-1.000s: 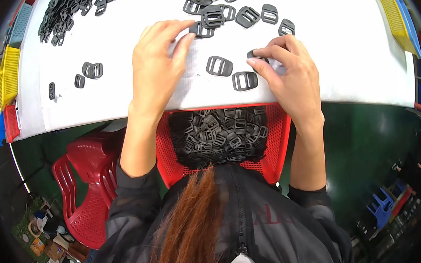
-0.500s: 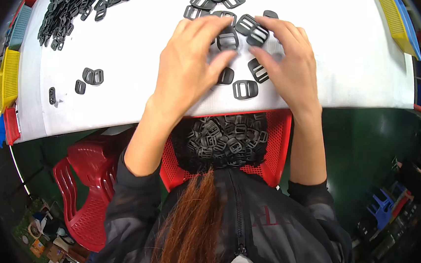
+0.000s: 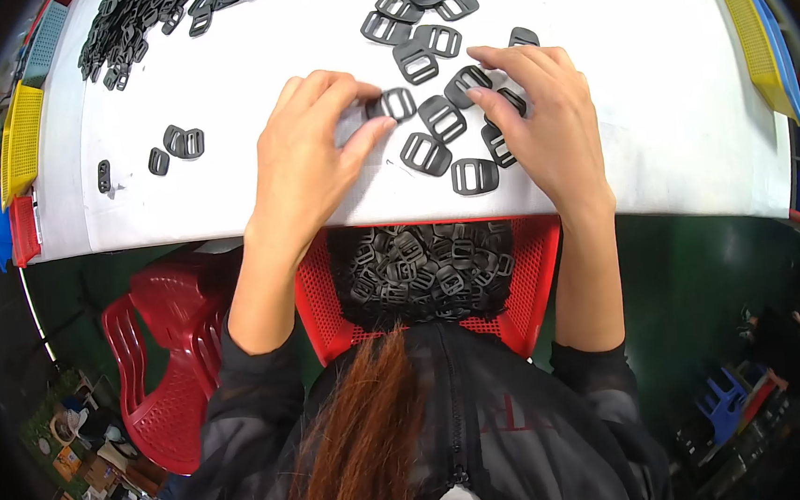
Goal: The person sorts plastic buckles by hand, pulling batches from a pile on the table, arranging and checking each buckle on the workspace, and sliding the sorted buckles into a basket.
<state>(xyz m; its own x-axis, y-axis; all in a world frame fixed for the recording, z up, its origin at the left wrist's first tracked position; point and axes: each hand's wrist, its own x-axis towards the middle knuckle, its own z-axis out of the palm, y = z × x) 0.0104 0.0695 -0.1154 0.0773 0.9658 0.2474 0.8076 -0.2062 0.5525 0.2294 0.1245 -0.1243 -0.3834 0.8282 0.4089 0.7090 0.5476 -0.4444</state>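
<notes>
My left hand (image 3: 310, 154) is over the white table with a black plastic strap buckle (image 3: 397, 105) between its thumb and fingertips. The buckle's near end is hidden by the fingers and slightly blurred. To its right, my right hand (image 3: 547, 114) has thumb and index finger apart. The right thumb tip reaches over another black slotted buckle (image 3: 468, 87). Between and below the hands lie more loose buckles, among them a tilted buckle (image 3: 442, 119), a buckle (image 3: 425, 154) and one near the table edge (image 3: 475, 176). Others are partly hidden under my right hand.
A red basket (image 3: 317, 299) full of buckles sits below the table edge at my lap. A large buckle pile (image 3: 134, 31) is at the back left. Yellow baskets (image 3: 21, 139) line the left side, another yellow basket (image 3: 752, 44) the right. A red chair (image 3: 163, 400) stands lower left.
My left hand has moved left and toward me, bringing a buckle away from the group. The right hand stays nearly in place, and the buckles between the hands have shifted apart.
</notes>
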